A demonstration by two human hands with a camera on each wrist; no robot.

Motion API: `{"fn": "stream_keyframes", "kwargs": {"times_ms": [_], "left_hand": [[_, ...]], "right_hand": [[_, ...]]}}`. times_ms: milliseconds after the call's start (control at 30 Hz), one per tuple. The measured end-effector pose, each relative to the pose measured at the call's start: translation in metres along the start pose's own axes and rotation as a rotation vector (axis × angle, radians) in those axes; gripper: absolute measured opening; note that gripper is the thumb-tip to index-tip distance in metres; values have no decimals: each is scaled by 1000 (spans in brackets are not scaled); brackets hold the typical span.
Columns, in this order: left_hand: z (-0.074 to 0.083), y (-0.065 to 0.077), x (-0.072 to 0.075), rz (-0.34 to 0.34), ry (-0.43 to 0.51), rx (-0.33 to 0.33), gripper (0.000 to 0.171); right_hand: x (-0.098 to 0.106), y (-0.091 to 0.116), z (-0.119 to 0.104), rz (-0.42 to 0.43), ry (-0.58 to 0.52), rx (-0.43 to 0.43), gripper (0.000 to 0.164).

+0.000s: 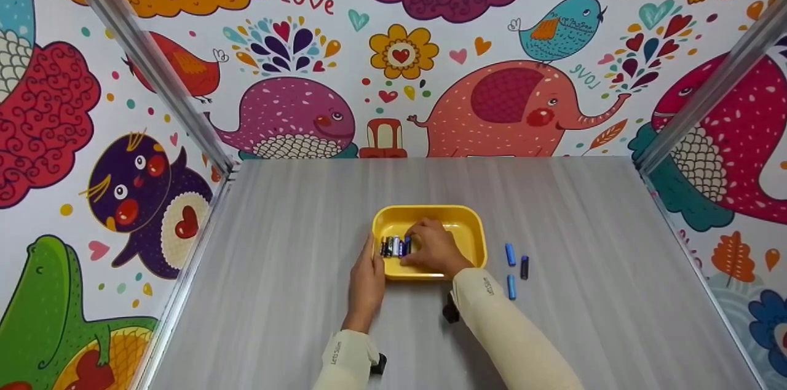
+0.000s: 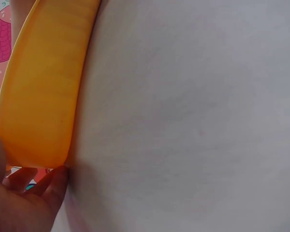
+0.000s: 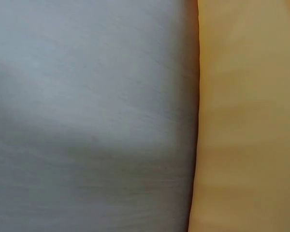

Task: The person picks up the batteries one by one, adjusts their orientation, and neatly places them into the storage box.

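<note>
A yellow tray (image 1: 430, 211) stands on the table, also filling one side of both wrist views. At its left end my left hand (image 1: 367, 282) grips the side, fingers along the outer wall and thumb at the rim; the left wrist view shows its fingertips (image 2: 58, 186) low on that wall. Inside the tray, several batteries (image 1: 392, 246) lie side by side in a row against the left wall. My right hand (image 1: 438, 248) reaches in over the front rim and pinches a dark blue battery (image 1: 407, 246) at the row's right end. Part of it is hidden by the fingers.
Right of the tray lie two light blue batteries (image 1: 510, 254) and one dark battery (image 1: 524, 267) on the grey table (image 1: 295, 224). Metal frame posts (image 1: 147, 64) and patterned walls border the table at the back and sides.
</note>
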State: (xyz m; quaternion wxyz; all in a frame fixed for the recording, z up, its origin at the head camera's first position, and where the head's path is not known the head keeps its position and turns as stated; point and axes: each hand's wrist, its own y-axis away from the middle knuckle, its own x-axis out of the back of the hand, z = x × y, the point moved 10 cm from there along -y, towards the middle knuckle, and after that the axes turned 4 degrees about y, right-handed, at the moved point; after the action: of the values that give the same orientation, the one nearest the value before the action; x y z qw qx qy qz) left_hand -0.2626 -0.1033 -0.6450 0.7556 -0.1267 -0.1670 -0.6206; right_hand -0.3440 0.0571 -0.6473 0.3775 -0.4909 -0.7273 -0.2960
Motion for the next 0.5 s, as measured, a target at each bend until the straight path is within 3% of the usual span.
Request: {"fn": "stream_keyframes", "kwargs": {"times_ms": [500], "left_hand": [[0, 0, 1, 11, -17, -14, 54]], "right_hand": [[3, 3, -3, 2, -8, 22, 57]]}}
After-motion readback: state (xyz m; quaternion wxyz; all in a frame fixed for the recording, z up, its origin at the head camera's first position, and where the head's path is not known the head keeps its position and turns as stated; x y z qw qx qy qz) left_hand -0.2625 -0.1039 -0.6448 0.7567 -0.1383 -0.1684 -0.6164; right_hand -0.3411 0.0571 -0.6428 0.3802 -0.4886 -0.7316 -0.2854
